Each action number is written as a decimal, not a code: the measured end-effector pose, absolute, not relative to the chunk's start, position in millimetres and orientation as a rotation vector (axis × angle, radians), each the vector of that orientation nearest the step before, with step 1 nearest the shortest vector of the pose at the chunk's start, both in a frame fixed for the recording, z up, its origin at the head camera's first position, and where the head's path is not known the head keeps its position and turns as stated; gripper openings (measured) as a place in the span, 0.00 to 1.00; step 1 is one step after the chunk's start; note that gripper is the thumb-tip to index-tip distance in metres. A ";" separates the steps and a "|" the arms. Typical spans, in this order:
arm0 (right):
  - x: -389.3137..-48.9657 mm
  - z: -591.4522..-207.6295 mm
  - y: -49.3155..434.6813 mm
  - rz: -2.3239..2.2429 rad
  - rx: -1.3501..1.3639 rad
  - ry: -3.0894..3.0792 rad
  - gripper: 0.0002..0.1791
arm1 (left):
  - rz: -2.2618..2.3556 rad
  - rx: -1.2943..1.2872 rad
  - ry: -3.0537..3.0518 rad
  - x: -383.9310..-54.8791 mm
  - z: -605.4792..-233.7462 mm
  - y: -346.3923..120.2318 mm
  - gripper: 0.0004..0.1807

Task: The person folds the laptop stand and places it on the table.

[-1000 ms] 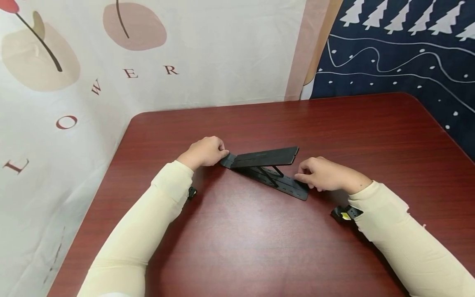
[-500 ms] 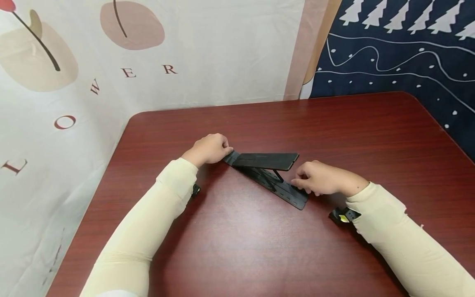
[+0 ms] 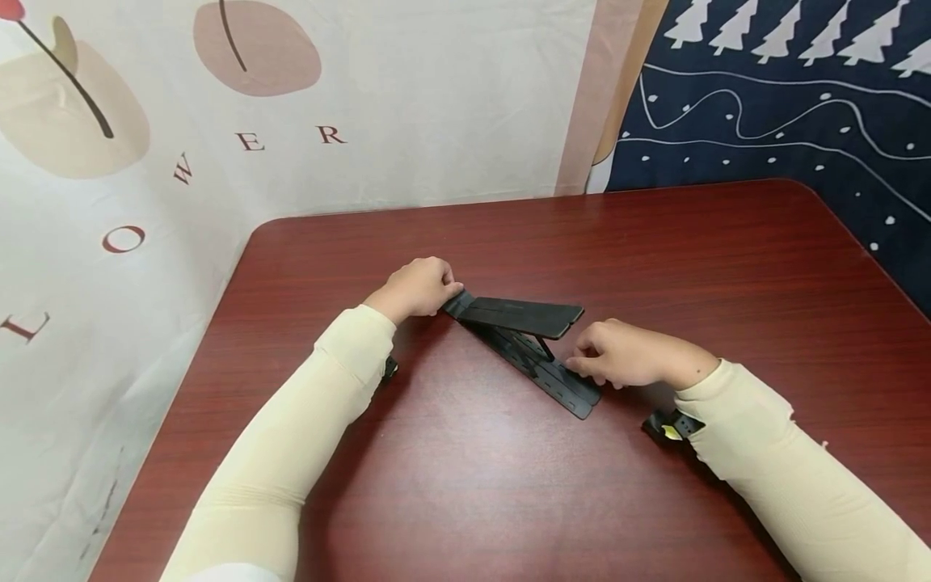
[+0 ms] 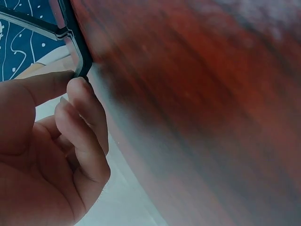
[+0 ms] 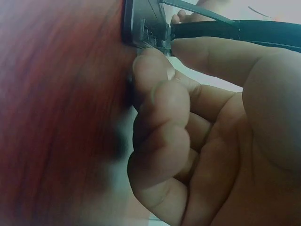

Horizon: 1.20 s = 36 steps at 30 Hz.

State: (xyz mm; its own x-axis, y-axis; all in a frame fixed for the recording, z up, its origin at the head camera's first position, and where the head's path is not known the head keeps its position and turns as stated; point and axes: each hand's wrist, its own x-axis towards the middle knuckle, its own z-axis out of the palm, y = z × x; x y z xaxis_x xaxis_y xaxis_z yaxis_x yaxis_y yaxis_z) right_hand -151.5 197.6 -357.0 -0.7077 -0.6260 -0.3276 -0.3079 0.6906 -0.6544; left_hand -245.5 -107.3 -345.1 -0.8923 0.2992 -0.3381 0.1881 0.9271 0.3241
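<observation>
A black folding laptop stand (image 3: 525, 315) lies near the middle of the table, its base flat or nearly so and its upper panel raised on thin struts. At its hinged far-left end, my left hand (image 3: 416, 287) pinches the edge between thumb and fingers. The left wrist view has that end of the stand (image 4: 81, 52) right at the fingertips. My right hand (image 3: 631, 356) pinches the base's edge close to its near-right end, under the raised panel. In the right wrist view, thumb and index finger meet at the slotted base (image 5: 145, 24), while the other fingers curl inward.
The reddish-brown table (image 3: 480, 477) extends around the stand on all sides. A pale printed curtain (image 3: 436, 105) hangs behind and to the left, a dark blue tree-patterned cloth (image 3: 756, 121) at the back right. A black camera (image 3: 663, 427) is strapped at the right wrist.
The stand has turned, its right end swinging nearer to me. My left hand has moved right and slightly away, and my right hand a little left and nearer. Both keep their pinch.
</observation>
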 end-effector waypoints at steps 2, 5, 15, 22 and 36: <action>-151.1 -357.6 196.9 -0.778 -0.728 2.360 0.17 | 0.404 0.353 2.690 -246.1 -345.2 -106.5 0.16; -150.4 -357.8 196.2 -0.778 -0.737 2.356 0.18 | 0.394 0.352 2.690 -246.9 -345.2 -104.8 0.16; -147.5 -357.4 192.4 -0.804 -0.758 2.328 0.18 | 0.373 0.367 2.717 -250.6 -346.4 -98.6 0.17; -147.0 -357.5 191.9 -0.797 -0.779 2.328 0.20 | 0.525 0.381 2.654 -255.5 -348.7 -96.2 0.15; -143.8 -355.8 190.5 -0.786 -0.792 2.338 0.20 | 0.764 0.375 2.567 -260.3 -348.6 -96.0 0.16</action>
